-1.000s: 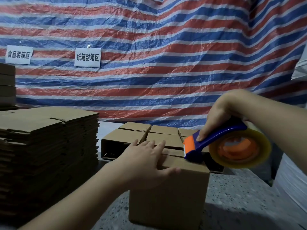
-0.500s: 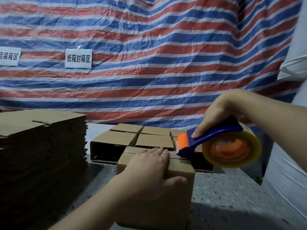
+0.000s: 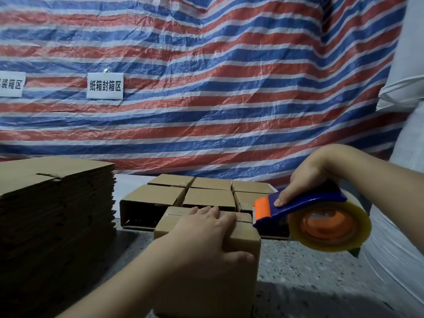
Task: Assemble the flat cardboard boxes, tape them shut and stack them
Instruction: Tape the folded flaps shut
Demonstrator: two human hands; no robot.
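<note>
Head view: the left hand (image 3: pixel 202 235) lies flat on top of the cardboard box (image 3: pixel 238 271) standing on the speckled floor (image 3: pixel 298 267), its fingers (image 3: pixel 206 211) straight and spread across the closed flaps while the thumb hooks over the near top edge onto the front face; the forearm hides much of the box's front. Just beyond the fingertips a strip of clear tape shows along the flap seam. To the right of those fingertips, the orange blade end of the tape dispenser (image 3: pixel 298 208) touches the box's far right top corner. The right hand (image 3: pixel 314 177) grips the dispenser's blue handle, fingers curled around it and the index finger pressing along its upper side; the roll of clear tape (image 3: pixel 330 226) on its orange hub hangs below that hand, clear of the box. Beyond both hands, a group of assembled boxes (image 3: pixel 206 193) lies close together, open ends facing the viewer, partly hidden by the held box and the dispenser. To the left of the left hand stands a tall stack of flat cardboard blanks (image 3: pixel 57 203). Behind everything hangs a red, white and blue striped tarpaulin (image 3: pixel 229 88) bearing two white paper signs (image 3: pixel 105 86). White sacking (image 3: pixel 399 237) fills the right edge.
</note>
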